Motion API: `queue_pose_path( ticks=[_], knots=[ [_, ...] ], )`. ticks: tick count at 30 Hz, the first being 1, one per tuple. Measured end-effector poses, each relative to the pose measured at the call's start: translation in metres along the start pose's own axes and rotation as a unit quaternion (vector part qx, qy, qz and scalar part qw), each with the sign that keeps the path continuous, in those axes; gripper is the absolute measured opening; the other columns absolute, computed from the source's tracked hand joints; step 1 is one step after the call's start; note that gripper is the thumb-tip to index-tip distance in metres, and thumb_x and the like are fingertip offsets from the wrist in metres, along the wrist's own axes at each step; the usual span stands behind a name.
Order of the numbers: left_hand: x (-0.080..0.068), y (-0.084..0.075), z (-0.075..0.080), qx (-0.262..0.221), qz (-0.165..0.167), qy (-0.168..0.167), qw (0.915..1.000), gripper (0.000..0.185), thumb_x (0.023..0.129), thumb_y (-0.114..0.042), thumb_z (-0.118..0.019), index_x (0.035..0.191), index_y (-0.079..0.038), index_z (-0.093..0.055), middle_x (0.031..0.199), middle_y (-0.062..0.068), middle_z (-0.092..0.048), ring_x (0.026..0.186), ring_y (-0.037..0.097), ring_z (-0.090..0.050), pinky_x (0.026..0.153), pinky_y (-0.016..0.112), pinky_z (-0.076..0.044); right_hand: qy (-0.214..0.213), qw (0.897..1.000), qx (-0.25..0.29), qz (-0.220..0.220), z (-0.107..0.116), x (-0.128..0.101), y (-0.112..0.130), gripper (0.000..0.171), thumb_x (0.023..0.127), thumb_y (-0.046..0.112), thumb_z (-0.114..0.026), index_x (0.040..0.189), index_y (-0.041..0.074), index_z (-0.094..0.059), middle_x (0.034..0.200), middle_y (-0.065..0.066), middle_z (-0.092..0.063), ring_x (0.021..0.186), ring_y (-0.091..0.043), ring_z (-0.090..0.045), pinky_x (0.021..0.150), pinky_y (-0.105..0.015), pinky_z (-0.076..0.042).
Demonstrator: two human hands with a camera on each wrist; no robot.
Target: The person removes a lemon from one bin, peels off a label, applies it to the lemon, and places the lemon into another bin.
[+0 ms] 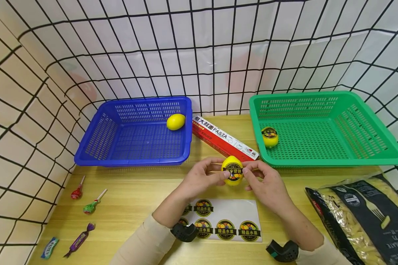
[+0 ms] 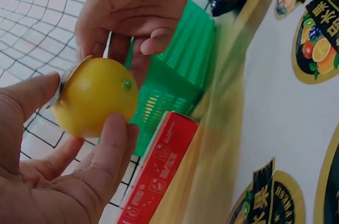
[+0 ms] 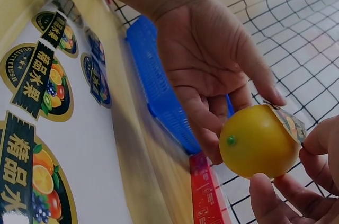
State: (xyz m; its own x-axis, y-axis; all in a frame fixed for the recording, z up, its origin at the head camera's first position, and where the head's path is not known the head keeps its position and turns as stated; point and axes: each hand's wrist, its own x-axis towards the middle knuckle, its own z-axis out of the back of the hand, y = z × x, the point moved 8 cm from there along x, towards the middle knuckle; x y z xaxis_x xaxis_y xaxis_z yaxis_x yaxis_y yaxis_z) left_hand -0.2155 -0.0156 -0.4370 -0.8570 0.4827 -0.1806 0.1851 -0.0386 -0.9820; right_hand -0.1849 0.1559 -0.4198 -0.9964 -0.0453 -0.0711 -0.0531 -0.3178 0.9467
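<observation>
Yellow lemon [image 1: 232,170] with a fruit sticker, gripped by both hands' fingers [image 1: 219,176], before the box [image 1: 224,137] reading "PASTA".

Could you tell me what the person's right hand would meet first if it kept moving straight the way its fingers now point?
The right hand points leftward and already touches the stickered yellow plastic lemon; past it, probably the left hand's fingers, though depth is unclear.

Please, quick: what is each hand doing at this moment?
Left hand: holds the yellow lemon between thumb and fingers.
Right hand: pinches the sticker on the same lemon.
</observation>
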Motion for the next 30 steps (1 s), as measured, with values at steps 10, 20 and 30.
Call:
queue_pose_path(
  ticks=[10,20,30],
  knots=[
    [-0.005,-0.005,-0.009,-0.023,-0.025,0.022,0.9992,0.045,0.094,-0.003,-0.070,0.136,0.000,-0.054,0.132,0.024,-0.062,0.091,0.015,-0.072,0.087,0.037,-0.062,0.013,1.000,-0.011,0.021,-0.006,-0.003,0.002,0.044,0.102,0.028,-0.062,0.135,0.006,-0.045,0.125,-0.018,-0.055,0.077,-0.015,-0.065,0.062,-0.030,-0.059],
    [-0.013,-0.011,-0.025,-0.031,-0.039,0.045,0.9977,0.045,0.093,0.001,-0.070,0.134,0.002,-0.053,0.130,0.026,-0.061,0.086,0.012,-0.072,0.085,0.036,-0.063,-0.017,0.996,-0.075,0.042,-0.009,-0.006,0.002,0.036,0.097,0.033,-0.070,0.123,0.012,-0.059,0.107,-0.015,-0.060,0.066,-0.016,-0.060,0.057,-0.027,-0.054],
    [-0.013,-0.008,-0.028,-0.013,-0.038,0.059,0.9975,0.045,0.094,-0.003,-0.071,0.134,0.000,-0.053,0.131,0.022,-0.060,0.089,0.013,-0.071,0.084,0.036,-0.063,-0.085,0.982,-0.084,0.146,-0.006,-0.012,0.009,0.021,0.093,0.019,-0.070,0.110,0.008,-0.064,0.100,-0.005,-0.058,0.085,-0.015,-0.053,0.065,-0.022,-0.048]
  ],
)
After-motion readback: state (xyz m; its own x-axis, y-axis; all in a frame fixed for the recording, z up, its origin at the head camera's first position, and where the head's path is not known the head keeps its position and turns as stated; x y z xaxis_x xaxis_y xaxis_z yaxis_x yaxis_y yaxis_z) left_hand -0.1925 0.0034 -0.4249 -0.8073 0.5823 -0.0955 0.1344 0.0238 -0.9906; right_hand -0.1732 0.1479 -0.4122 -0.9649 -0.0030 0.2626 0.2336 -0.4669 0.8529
